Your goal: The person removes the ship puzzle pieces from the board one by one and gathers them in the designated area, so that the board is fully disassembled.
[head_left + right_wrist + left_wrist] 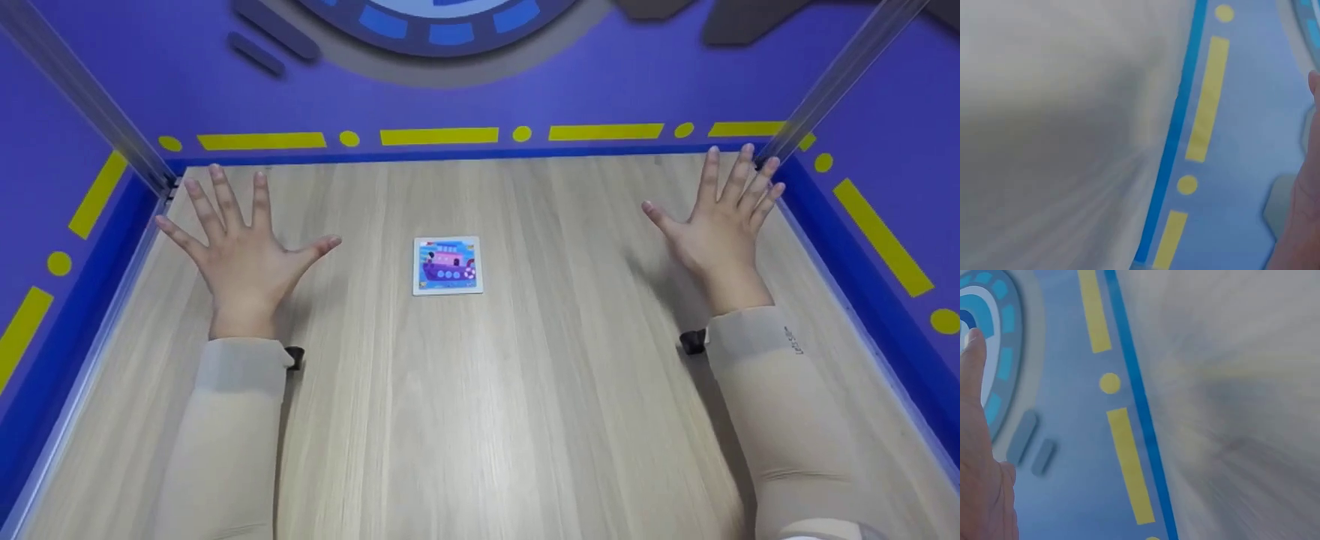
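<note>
A small square picture puzzle (448, 265) with a white frame and a purple and pink ship on it lies flat on the table, between the two hands. To its left, my left hand (244, 255) is spread wide above the table, fingers straight, holding nothing. On the other side my right hand (721, 229) is likewise spread with straight fingers and holds nothing. Neither hand touches the square. Each wrist view catches only part of its hand: the left hand (979, 455) at the left edge, the right hand (1303, 208) at the right edge.
The wood-grain table (465, 420) is bordered by a purple back wall (450, 105) with yellow dashes and dots. Side walls rise at left and right, with metal posts (840, 82) at the back corners. Small black parts (693, 342) sit at the sleeve cuffs.
</note>
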### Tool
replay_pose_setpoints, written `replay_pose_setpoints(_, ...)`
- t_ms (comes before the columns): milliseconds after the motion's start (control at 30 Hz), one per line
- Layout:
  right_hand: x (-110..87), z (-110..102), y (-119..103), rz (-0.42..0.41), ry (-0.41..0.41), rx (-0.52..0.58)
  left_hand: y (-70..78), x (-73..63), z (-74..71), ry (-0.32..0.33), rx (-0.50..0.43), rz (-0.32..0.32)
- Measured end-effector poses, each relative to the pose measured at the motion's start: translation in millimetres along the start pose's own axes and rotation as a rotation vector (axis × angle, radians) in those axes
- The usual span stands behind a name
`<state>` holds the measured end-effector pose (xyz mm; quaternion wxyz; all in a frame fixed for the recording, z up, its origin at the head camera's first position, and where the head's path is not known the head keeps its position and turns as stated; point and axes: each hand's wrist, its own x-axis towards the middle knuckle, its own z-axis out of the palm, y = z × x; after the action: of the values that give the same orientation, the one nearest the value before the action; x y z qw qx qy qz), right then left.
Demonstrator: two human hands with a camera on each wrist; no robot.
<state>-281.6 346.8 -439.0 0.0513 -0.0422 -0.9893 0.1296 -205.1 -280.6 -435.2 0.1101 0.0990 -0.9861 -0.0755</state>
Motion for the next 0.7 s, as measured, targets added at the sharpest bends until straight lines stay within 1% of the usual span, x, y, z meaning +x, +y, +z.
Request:
replay_pose_setpoints(200,-2.9,2.4,-24.5,-0.068,0.085,0.046,16.4,2.0,-7.0,0.004,-0.059,0.041)
replay_pose_setpoints(267,-3.3,4.0,-33.5,-0.09,0.109,0.064,23.7,1.8,-8.6,-0.019,-0.087,0.063)
replay_pose_setpoints(333,-3.5,5.4,-42.9,-0.111,0.129,0.094,31.9,2.4,-10.4,-0.055,-0.118,0.088)
replay_pose_setpoints(433,-4.0,9.0,-59.5,-0.137,0.151,0.164,44.8,3.8,-12.6,-0.108,-0.182,0.127)
replay_pose_setpoints(533,-7.0,12.2,-78.1,-0.154,0.16,0.26,56.4,4.1,-11.9,-0.141,-0.266,0.161)
replay_pose_setpoints(633,-10.3,13.7,-96.6,-0.167,0.155,0.359,64.4,2.7,-8.8,-0.165,-0.34,0.194)
replay_pose_setpoints(700,-10.6,15.3,-107.9,-0.185,0.155,0.43,66.9,2.2,-5.3,-0.176,-0.378,0.207)
